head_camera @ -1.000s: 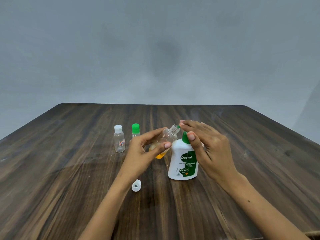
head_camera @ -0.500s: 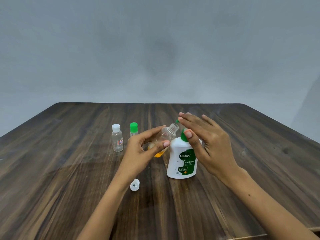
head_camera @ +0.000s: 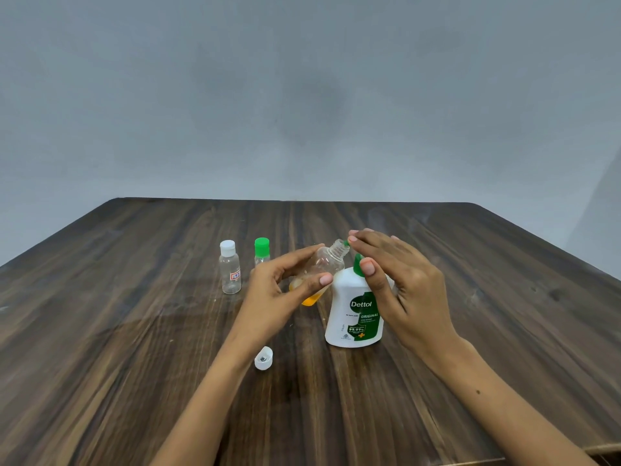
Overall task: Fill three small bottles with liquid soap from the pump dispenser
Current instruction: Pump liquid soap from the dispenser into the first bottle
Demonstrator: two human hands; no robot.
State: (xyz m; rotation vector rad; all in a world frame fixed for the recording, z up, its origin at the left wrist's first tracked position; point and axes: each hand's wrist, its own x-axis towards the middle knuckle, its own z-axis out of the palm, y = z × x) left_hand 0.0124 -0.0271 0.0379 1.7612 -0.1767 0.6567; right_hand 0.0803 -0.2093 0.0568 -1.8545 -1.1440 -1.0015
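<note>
Indoors, a dark wood-grain table point(head_camera: 100, 331) stands before a plain grey wall point(head_camera: 302, 95).
Left to right: a white-capped clear bottle point(head_camera: 230, 268), a green-capped bottle point(head_camera: 261, 251), a loose white cap point(head_camera: 263, 358); left hand point(head_camera: 275, 290) grips a tilted open bottle point(head_camera: 322, 267) holding orange soap; right hand point(head_camera: 400, 280), fingers straight, presses the Dettol dispenser point(head_camera: 354, 314).

Left hand point(head_camera: 279, 290) around tilted open bottle point(head_camera: 322, 267) at green pump spout point(head_camera: 345, 243), right hand point(head_camera: 400, 280) atop Dettol dispenser point(head_camera: 354, 314) on counter point(head_camera: 134, 331).
</note>
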